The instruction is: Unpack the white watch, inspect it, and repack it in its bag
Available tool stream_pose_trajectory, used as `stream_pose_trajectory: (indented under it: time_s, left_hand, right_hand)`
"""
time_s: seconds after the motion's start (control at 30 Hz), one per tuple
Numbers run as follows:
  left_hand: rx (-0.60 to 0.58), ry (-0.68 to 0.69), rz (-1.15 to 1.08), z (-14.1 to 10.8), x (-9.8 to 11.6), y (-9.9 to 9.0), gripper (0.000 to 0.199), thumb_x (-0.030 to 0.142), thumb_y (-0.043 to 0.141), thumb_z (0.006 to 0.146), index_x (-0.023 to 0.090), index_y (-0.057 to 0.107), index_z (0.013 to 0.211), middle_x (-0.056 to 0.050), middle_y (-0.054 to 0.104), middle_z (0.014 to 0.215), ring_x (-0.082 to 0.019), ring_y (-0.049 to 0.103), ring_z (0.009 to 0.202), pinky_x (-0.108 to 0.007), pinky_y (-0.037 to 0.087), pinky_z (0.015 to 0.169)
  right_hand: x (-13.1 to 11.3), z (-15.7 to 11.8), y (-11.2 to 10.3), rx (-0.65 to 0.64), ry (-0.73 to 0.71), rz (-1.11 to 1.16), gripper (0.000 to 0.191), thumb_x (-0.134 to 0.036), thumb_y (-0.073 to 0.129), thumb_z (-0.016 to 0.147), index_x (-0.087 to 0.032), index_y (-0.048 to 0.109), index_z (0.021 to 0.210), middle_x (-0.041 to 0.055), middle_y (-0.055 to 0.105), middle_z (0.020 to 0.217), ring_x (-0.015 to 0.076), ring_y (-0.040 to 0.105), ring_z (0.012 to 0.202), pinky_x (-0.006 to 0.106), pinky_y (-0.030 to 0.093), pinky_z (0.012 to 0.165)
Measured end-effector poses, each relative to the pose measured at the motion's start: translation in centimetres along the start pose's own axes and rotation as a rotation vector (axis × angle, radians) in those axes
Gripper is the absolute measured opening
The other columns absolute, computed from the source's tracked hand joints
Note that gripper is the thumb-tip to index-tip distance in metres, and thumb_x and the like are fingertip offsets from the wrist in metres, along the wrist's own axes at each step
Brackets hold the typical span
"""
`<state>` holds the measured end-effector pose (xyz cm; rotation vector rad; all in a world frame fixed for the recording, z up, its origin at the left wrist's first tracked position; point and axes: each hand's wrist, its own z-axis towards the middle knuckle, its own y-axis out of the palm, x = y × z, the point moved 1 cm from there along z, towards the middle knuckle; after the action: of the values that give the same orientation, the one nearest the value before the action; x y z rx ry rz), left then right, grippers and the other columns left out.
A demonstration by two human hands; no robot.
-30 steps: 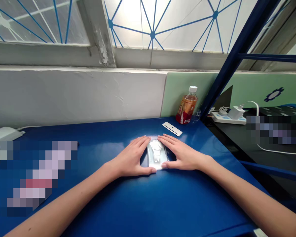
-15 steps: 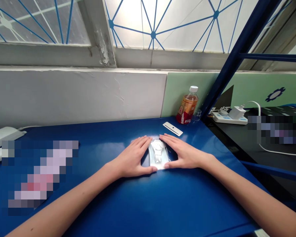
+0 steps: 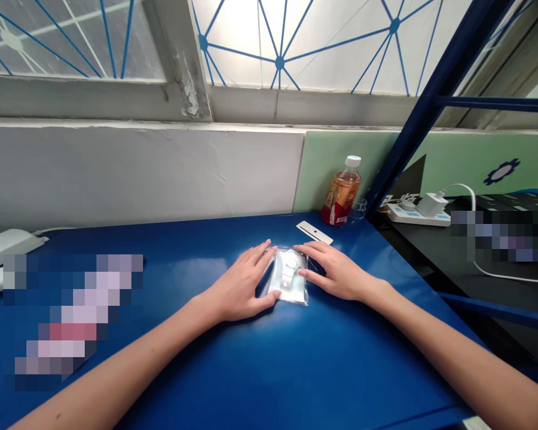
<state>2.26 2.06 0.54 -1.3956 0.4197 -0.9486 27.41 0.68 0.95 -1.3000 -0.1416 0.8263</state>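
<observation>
A small clear plastic packet (image 3: pixel 297 294) lies flat on the blue table (image 3: pixel 269 370) between my two hands. Inside it is a white item (image 3: pixel 287 276) with a rounded upper part and a squarish lower part; its exact kind is unclear. My left hand (image 3: pixel 244 286) rests at the packet's left side, fingers spread, with the thumb at its lower left edge. At the upper right of the packet is my right hand (image 3: pixel 336 273), its fingers extended near the top corner and its thumb on or just over the packet's right side.
Behind my right hand lies a white card (image 3: pixel 314 232) with a dark slot. A drink bottle (image 3: pixel 341 194) with a white cap stands by the wall. White power strips (image 3: pixel 416 214) are at right and left. A blurred-out flat object (image 3: pixel 78 316) lies at left.
My right thumb has moved up from the packet's lower edge to its right side. The packet is slightly tilted compared with before, and its lower right corner now shows.
</observation>
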Motion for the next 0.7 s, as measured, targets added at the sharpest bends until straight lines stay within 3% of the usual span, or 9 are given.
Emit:
stream_pose_trajectory:
  time_s: [0.23,0.33,0.4,0.5,0.7]
  left_hand:
    - [0.115,-0.088,0.033,0.21,-0.12,0.23,0.046,0.033,0.038,0.099,0.012,0.046,0.139,-0.019,0.043,0.148,-0.033,0.036,0.14,-0.055,0.027,0.115]
    - [0.127,-0.075,0.048,0.2,-0.21,0.27,0.047,0.04,0.043,0.098,0.012,0.05,0.135,-0.019,0.048,0.144,-0.033,0.039,0.138,-0.055,0.026,0.116]
    - [0.109,-0.06,0.042,0.21,-0.26,0.29,0.057,0.049,0.05,0.094,0.01,0.049,0.136,-0.02,0.048,0.144,-0.034,0.038,0.138,-0.055,0.025,0.116]
    - [0.084,-0.059,0.015,0.21,-0.41,0.31,0.071,0.057,0.056,0.089,0.009,0.046,0.139,-0.022,0.046,0.145,-0.037,0.036,0.139,-0.056,0.026,0.115]
    - [0.051,-0.06,-0.047,0.28,-0.65,0.19,0.068,0.053,0.058,0.088,0.016,0.042,0.143,-0.017,0.047,0.146,-0.036,0.036,0.139,-0.059,0.024,0.115]
  right_hand:
    - [-0.22,0.15,-0.14,0.077,0.106,-0.006,0.039,-0.038,0.06,0.09,-0.015,0.062,0.121,0.0069,0.07,0.081,0.0251,0.063,0.086,0.039,0.052,0.079]
    - [-0.39,0.05,0.09,0.06,0.137,0.002,0.04,-0.039,0.062,0.089,-0.016,0.062,0.121,0.0035,0.068,0.073,0.0226,0.062,0.077,0.036,0.051,0.072]
    - [-0.38,-0.02,0.16,0.045,0.146,0.013,0.039,-0.038,0.061,0.089,-0.017,0.061,0.122,0.0028,0.067,0.073,0.0209,0.062,0.072,0.035,0.051,0.07]
    - [-0.2,-0.02,0.0,0.033,0.117,0.021,0.037,-0.037,0.058,0.091,-0.016,0.062,0.122,0.0048,0.069,0.079,0.021,0.063,0.075,0.036,0.052,0.074]
    - [0.28,0.09,-0.58,0.025,-0.038,0.021,0.051,-0.045,0.061,0.089,-0.016,0.056,0.13,0.0172,0.058,0.132,0.0305,0.055,0.122,0.045,0.046,0.102]
